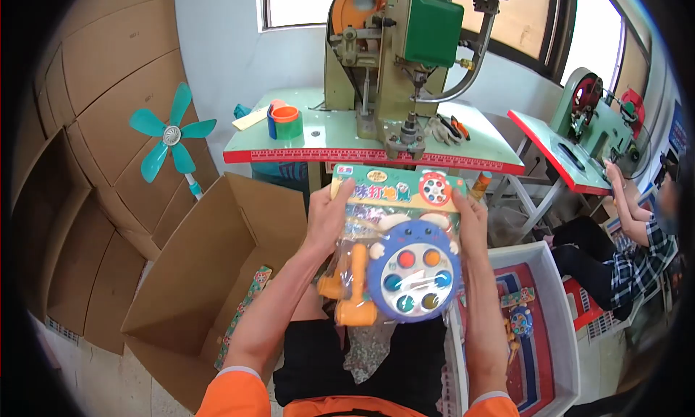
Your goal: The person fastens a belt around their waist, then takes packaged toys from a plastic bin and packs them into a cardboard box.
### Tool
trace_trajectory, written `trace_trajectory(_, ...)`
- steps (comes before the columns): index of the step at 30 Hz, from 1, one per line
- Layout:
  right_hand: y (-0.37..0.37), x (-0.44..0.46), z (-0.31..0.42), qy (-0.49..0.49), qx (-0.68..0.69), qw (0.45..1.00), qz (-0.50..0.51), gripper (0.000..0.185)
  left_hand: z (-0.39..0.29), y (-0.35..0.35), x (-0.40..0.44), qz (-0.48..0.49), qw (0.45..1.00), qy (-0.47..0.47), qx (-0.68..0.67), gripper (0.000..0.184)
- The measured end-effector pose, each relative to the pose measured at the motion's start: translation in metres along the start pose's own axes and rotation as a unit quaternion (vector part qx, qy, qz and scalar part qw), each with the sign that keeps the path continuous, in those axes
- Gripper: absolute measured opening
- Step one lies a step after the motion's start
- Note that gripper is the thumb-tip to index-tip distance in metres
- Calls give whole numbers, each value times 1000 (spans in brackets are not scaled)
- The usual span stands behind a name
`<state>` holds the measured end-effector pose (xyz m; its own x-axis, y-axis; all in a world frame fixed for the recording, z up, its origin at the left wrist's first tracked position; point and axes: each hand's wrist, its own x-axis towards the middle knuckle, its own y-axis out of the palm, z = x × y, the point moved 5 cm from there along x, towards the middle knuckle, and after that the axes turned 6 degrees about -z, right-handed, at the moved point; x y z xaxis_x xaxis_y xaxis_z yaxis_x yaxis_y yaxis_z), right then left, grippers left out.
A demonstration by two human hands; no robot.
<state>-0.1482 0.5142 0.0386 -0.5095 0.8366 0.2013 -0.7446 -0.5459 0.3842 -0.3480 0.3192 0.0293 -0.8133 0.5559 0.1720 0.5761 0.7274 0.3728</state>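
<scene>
A bagged toy set [416, 272] hangs upright before me, its clear bag topped by a printed header card [394, 189]. Inside the bag are a round blue toy with coloured buttons and orange toy hammers [356, 294]. My left hand [329, 214] is closed on the card's left edge. On the opposite edge my right hand [470, 218] grips the card, its fingers partly hidden behind it. Just beyond the bag stands a green-headed riveting press [405, 69] on a pale worktop.
An open cardboard box [181, 301] with cards inside stands at left, near a teal fan [171, 135]. At right, a white bin [561, 330] holds another toy set. Gloves, pliers [459, 127] and tape rolls [287, 121] lie on the worktop [250, 138]. A co-worker [630, 250] sits at another machine.
</scene>
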Motion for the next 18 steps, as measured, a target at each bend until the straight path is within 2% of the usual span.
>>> trace_trajectory(3, 0, 42, 25, 11, -75, 997, -13, 30, -9, 25, 42, 19, 1000, 20, -11, 29)
trace_trajectory(8, 17, 87, 50, 2, -25, 1000, -16, 35, -26, 48, 88, 19, 999, 23, -18, 33)
trace_trajectory(11, 26, 108, 46, 44, -36, 998, -3, 38, -34, 57, 105, 5, 1000, 5, -28, 33)
trace_trajectory(18, 21, 141, 37, 41, -83, 996, -5, 41, -25, 58, 135, 12, 999, -21, -37, 32)
